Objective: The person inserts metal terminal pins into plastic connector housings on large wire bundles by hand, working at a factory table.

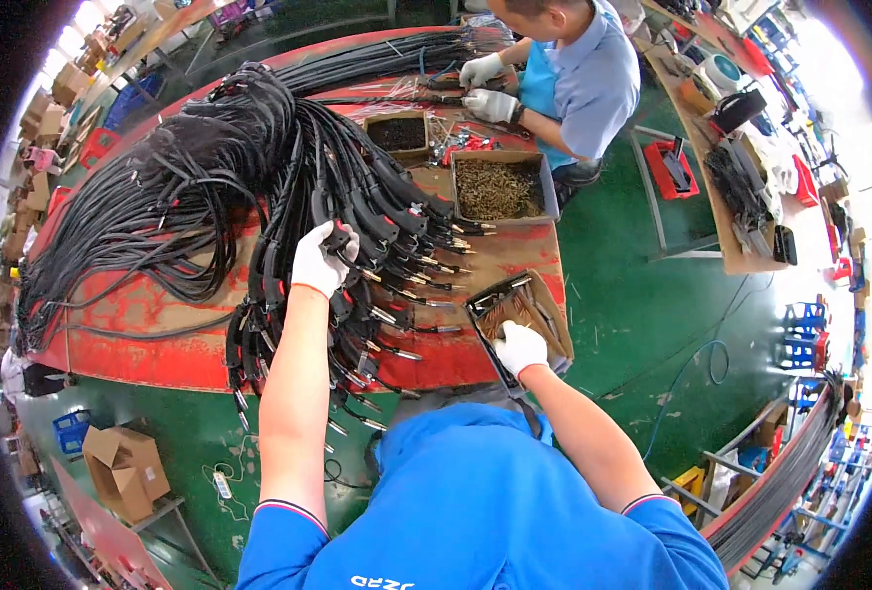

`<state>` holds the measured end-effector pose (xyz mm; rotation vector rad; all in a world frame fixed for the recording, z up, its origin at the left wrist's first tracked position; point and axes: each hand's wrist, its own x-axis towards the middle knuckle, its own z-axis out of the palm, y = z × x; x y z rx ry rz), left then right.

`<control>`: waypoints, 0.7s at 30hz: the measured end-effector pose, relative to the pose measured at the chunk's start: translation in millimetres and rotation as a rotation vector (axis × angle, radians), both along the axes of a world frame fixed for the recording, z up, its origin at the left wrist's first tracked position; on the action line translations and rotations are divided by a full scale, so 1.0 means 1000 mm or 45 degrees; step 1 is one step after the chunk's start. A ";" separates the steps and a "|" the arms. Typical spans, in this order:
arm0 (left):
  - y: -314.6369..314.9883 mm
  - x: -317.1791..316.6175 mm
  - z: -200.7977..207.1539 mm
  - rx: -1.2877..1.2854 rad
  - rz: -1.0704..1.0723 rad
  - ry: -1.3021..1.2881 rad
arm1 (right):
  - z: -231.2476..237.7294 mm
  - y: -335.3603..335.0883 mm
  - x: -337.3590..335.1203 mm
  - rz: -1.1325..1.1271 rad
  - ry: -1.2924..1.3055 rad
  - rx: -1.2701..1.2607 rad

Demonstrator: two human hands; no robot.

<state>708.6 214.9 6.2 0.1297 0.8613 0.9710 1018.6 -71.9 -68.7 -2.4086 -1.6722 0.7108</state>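
My gloved left hand (323, 261) is closed round the black handle of a welding torch (338, 236), in the midst of a large pile of similar torches (382, 221). Their metal-tipped necks point right and toward me. My right hand (520, 348), gloved in white too, reaches into an open cardboard box (566, 346) at the table's near right edge. Thin copper-coloured pieces (514, 307) lie in that box beside my fingers. The fingers look curled, and what they hold, if anything, is hidden.
Black cables (141, 187) heap over the red table (141, 344). Behind my box stand a box of small brass parts (500, 189) and a box of black parts (396, 135). A co-worker (583, 79) in white gloves handles cables at the far side.
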 end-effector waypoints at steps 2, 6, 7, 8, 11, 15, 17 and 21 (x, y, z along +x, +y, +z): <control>0.001 -0.004 0.000 -0.011 0.002 0.004 | -0.003 0.003 0.002 -0.001 0.026 -0.015; -0.001 0.005 0.000 -0.073 0.037 0.041 | -0.008 0.005 0.003 -0.049 0.085 -0.116; 0.000 0.005 -0.002 -0.015 0.004 0.033 | -0.008 0.007 0.003 -0.039 0.083 -0.119; 0.000 0.005 -0.004 -0.041 0.011 0.011 | -0.008 0.010 0.004 -0.052 0.100 -0.079; 0.000 0.006 -0.009 -0.087 -0.010 -0.031 | -0.009 0.015 0.004 -0.072 0.133 -0.077; 0.001 0.011 -0.005 -0.136 0.030 -0.099 | 0.004 0.021 -0.001 -0.040 0.035 -0.124; -0.002 0.015 0.001 -0.091 0.057 -0.131 | 0.011 0.030 -0.001 -0.121 0.018 -0.083; -0.002 0.007 0.003 -0.095 0.057 -0.240 | 0.007 0.044 0.003 -0.054 -0.125 -0.039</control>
